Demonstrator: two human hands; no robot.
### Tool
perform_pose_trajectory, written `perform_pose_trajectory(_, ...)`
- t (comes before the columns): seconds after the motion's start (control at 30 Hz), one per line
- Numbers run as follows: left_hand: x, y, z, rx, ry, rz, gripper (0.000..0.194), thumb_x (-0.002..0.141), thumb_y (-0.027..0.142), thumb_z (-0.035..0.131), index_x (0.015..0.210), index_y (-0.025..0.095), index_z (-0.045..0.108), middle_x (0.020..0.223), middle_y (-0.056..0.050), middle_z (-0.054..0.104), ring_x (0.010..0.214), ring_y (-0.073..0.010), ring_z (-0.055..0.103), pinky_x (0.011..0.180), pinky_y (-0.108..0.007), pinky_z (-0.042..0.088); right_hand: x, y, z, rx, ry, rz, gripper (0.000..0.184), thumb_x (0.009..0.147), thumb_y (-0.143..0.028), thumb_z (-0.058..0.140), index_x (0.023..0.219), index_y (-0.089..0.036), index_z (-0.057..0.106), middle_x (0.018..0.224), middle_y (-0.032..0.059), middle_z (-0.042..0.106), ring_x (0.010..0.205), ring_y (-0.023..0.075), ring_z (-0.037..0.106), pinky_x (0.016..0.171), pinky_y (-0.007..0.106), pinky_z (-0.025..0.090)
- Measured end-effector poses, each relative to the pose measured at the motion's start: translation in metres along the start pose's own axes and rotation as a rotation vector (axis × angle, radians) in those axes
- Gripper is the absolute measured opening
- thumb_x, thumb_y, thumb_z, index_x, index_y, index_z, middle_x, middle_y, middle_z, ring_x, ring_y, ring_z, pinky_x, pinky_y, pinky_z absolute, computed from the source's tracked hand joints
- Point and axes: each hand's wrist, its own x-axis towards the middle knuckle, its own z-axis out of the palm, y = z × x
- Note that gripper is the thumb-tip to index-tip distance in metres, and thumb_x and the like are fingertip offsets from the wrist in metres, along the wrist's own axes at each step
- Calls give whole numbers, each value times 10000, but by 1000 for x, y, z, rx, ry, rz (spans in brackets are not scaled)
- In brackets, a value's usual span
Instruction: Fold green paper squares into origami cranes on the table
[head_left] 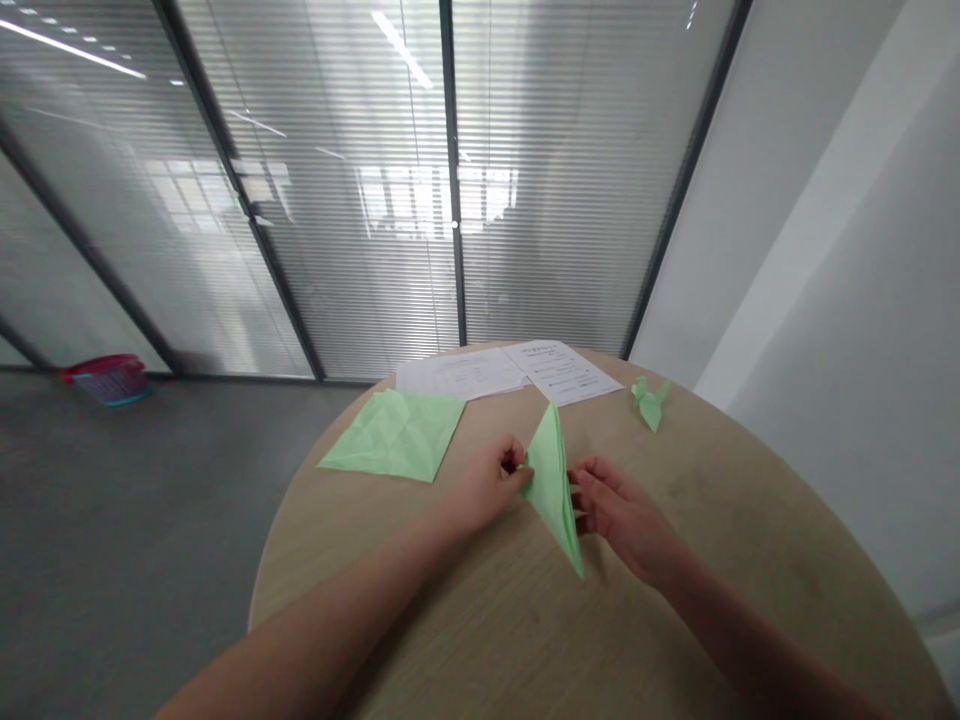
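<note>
A light green sheet of origami paper (552, 480), folded into a layered triangle, stands on edge above the round table. My left hand (495, 485) pinches its left corner between thumb and fingers. On the other side, my right hand (619, 515) is at the long layered edge with its fingers curled; the fingertips are partly behind the paper, and I cannot tell whether they grip it. A second green sheet (397, 435), creased and spread flat, lies to the left of my left hand. Beyond my right hand sits a small folded green paper figure (649, 402).
White sheets (465, 374) and a printed page (562, 370) lie at the far side of the wooden table (480, 640). Behind it are glass panels with blinds (375, 250). A red-rimmed basket (109, 380) stands on the floor at left; a white wall (847, 300) rises at right.
</note>
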Motion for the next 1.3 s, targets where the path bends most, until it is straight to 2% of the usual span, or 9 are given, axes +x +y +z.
perform_pose_trajectory(0.1,-2,3,-1,-44,9,29,74,837,231,612,828,205,543,821,11,603,786,-154,573,661,-259,452,-1,-4,4,87,35,37,496,733,-497,897,1056,-277,594,1001,10,709,761,181,672,600,287,545)
perform_pose_trajectory(0.2,-4,4,1,-56,-3,50,54,868,238,605,848,199,573,849,5,627,777,-150,585,668,-262,482,0,-5,6,114,14,69,610,717,-474,900,1217,-299,596,1106,45,720,837,214,700,648,320,560)
perform_pose_trajectory(0.27,-5,5,3,-14,-6,69,34,865,211,622,886,197,600,880,1,645,790,-154,600,703,-280,511,1,-3,6,131,0,80,600,710,-452,906,1206,-288,612,1082,47,724,855,218,705,683,330,566)
perform_pose_trajectory(0.43,-10,13,5,223,82,160,229,803,152,714,1020,204,661,1058,-45,656,997,-212,637,930,-393,538,3,2,6,158,-4,63,554,693,-405,929,1152,-278,646,1082,46,734,891,220,706,736,341,571)
perform_pose_trajectory(0.57,-16,18,8,212,-17,158,284,858,199,687,1138,218,646,1119,-48,651,881,-175,666,827,-353,575,4,8,5,133,0,21,492,741,-486,895,1118,-263,673,1114,60,744,909,222,708,750,342,566)
perform_pose_trajectory(0.73,-21,15,13,83,-176,172,410,908,258,650,1307,226,562,1266,-91,664,1048,-204,692,711,-287,587,6,14,2,61,38,-27,439,772,-513,875,1074,-262,679,1097,49,744,978,241,712,809,377,578)
perform_pose_trajectory(1.0,-21,13,14,-12,-211,145,463,883,271,683,1316,215,530,1283,-115,674,1119,-238,699,679,-286,599,9,20,-3,-91,124,-121,398,786,-522,850,1018,-259,661,1010,38,711,982,261,677,800,382,564)
perform_pose_trajectory(1.17,-21,14,13,-35,-213,139,525,842,264,726,1320,221,513,1342,-125,646,1141,-247,687,638,-263,584,8,19,-2,-73,113,-108,416,765,-522,872,1005,-261,655,933,13,687,884,228,668,767,364,567)
perform_pose_trajectory(1.3,-20,14,13,-44,-216,174,497,859,195,654,1334,213,507,1362,-126,649,1140,-239,693,654,-261,583,9,17,-1,-48,103,-106,417,759,-496,884,1009,-256,651,969,23,714,919,237,693,797,375,579)
